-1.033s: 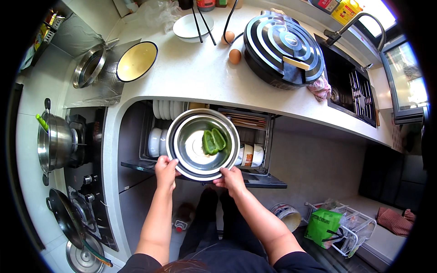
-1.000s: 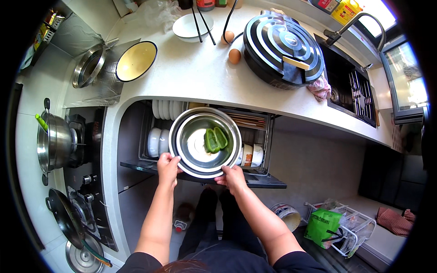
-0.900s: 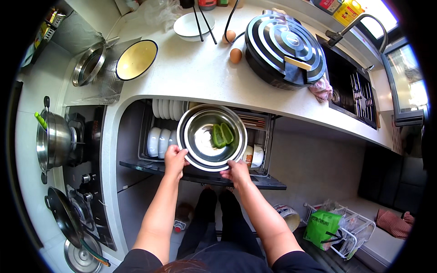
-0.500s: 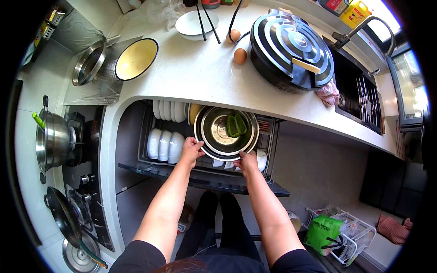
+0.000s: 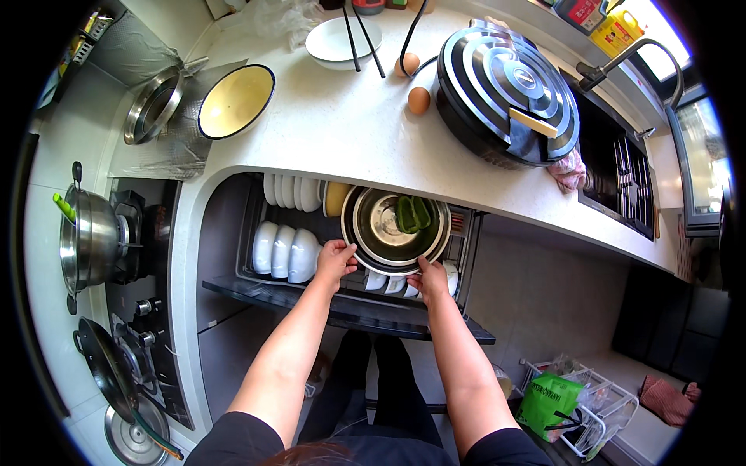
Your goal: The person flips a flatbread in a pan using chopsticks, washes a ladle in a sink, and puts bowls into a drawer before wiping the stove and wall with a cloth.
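Observation:
Nested stainless steel basins (image 5: 378, 250) sit over the pulled-out dish drawer (image 5: 350, 307). In the inner basin lie green pepper pieces (image 5: 413, 214), hollow side showing. My left hand (image 5: 337, 261) is closed on the rim at the near left, thumb on the edge. My right hand (image 5: 431, 278) grips the near right of the rim the same way. Whether the basins rest on the rack or hang just above it, I cannot tell. White bowls (image 5: 284, 250) stand on edge left of my left hand, and white plates (image 5: 292, 191) stand behind them. White cups (image 5: 385, 283) show partly below the basins.
Above the drawer, the countertop (image 5: 334, 132) holds a yellow enamel bowl (image 5: 236, 101), two eggs (image 5: 419, 100), a white bowl with chopsticks (image 5: 342, 43) and a round black electric pan (image 5: 509, 93). A stove with a steel pot (image 5: 92, 241) is at left, a sink (image 5: 618, 182) at right.
The basins and both my hands have shifted slightly right and a little toward me. My grip stays on the rim. The view has turned a little as well.

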{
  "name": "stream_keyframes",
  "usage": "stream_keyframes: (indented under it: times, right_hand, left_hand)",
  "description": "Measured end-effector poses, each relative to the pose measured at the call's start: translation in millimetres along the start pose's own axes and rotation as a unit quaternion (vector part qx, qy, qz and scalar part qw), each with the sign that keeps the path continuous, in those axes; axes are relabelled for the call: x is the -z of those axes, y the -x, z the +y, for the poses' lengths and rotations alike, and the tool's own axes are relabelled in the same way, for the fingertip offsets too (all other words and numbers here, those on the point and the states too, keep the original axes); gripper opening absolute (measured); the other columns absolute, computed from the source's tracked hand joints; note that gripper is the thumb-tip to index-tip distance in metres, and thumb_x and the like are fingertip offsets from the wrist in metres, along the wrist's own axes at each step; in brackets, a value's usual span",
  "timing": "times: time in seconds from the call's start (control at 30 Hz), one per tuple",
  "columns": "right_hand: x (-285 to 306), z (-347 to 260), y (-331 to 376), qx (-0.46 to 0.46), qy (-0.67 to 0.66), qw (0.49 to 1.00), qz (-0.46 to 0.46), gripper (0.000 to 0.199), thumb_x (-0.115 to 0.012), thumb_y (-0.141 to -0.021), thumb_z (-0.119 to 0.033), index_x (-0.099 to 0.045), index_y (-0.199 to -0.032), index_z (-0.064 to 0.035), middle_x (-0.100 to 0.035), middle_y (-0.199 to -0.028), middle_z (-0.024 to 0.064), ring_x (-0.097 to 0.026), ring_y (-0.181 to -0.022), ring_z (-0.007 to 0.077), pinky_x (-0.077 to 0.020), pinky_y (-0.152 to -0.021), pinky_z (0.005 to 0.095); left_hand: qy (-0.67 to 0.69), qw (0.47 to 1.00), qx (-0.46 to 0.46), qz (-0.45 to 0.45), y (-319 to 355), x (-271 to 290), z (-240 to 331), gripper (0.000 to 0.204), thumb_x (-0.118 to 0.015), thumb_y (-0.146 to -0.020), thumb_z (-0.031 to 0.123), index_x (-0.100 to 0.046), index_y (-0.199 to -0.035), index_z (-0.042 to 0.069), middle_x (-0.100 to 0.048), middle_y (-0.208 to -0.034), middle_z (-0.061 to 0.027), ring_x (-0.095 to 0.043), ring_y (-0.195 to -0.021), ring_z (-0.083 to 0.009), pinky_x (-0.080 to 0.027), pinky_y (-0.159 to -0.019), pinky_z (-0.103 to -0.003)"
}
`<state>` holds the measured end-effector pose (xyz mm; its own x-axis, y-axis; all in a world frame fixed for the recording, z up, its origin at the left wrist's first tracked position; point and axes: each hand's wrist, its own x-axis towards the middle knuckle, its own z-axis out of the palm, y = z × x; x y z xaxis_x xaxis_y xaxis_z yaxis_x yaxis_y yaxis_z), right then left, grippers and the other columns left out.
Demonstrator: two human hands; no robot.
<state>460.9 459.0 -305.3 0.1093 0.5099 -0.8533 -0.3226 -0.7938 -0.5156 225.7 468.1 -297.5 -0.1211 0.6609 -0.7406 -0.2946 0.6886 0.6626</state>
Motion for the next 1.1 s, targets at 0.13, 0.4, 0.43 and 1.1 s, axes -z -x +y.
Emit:
stream_keyframes:
  times: [0.13,0.4,0.43,1.1]
  right_hand:
    - [-2,1,6,0.0,0.0,1.0,0.006,0.029,-0.054,-0.095,-0.03,-0.05,-0.108,-0.004,-0.062,-0.094,0.0089,-0.062,-0.068,0.0178,-0.0539,-0.057,0.0298]
    - [-7,6,48,0.008,-0.055,0.998,0.036,0.038,-0.055,-0.094,-0.031,-0.046,-0.118,-0.004,-0.059,-0.097,0.0132,-0.062,-0.07,0.021,-0.0533,-0.056,0.0299]
    - [-4,14,55,0.025,-0.076,0.996,0.028,0.041,-0.056,-0.094,-0.03,-0.043,-0.123,-0.0042,-0.059,-0.097,0.0139,-0.062,-0.068,0.0208,-0.053,-0.055,0.0296]
    - [-65,25,139,0.055,-0.015,0.997,-0.045,0.03,-0.061,-0.091,-0.018,-0.052,-0.114,-0.0023,-0.063,-0.092,0.0079,-0.062,-0.068,0.0144,-0.0513,-0.061,0.0258]
  left_hand:
    - [0.008,1.0,0.016,-0.011,9,0,6,0.036,-0.067,-0.086,0.019,-0.047,-0.114,0.005,-0.058,-0.095,-0.0041,-0.058,-0.075,-0.0124,-0.052,-0.065,-0.029]
    - [0.008,0.997,-0.029,0.065,50,-2,22,0.046,-0.064,-0.087,0.015,-0.043,-0.125,0.001,-0.059,-0.112,-0.0103,-0.058,-0.078,-0.012,-0.049,-0.065,-0.025]
    - [0.025,0.997,-0.037,0.068,59,1,22,0.044,-0.062,-0.088,0.012,-0.042,-0.125,0.0,-0.058,-0.113,-0.0117,-0.059,-0.08,-0.0125,-0.05,-0.067,-0.024]
    - [0.066,0.94,-0.3,0.15,51,49,131,0.034,-0.061,-0.09,0.011,-0.05,-0.121,0.002,-0.059,-0.104,-0.007,-0.058,-0.083,-0.0116,-0.049,-0.07,-0.026]
